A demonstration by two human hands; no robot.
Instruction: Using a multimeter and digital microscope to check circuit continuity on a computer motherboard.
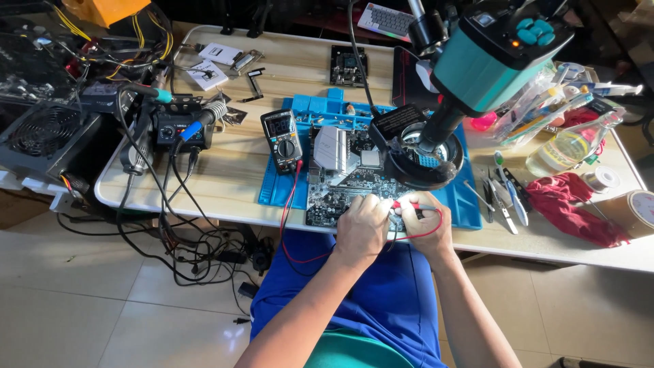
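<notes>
An electronics repair workshop is shown. A wooden bench (pixel 225 163) is covered by a blue work mat (pixel 276 191), on which a circuit board (pixel 344 184) is laid. A multimeter (pixel 281 140), a soldering station (pixel 178 129), a teal microscope (pixel 477 65) and tweezers (pixel 501 197) are seen, and tangled cables (pixel 197 252) are spread over the tiled floor.

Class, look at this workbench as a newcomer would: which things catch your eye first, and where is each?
The teal microscope camera looms at upper right over the blue work mat. At the mat's near edge, the left hand and right hand hold red probes on a brightly lit circuit board. A multimeter lies left of the board.
</notes>
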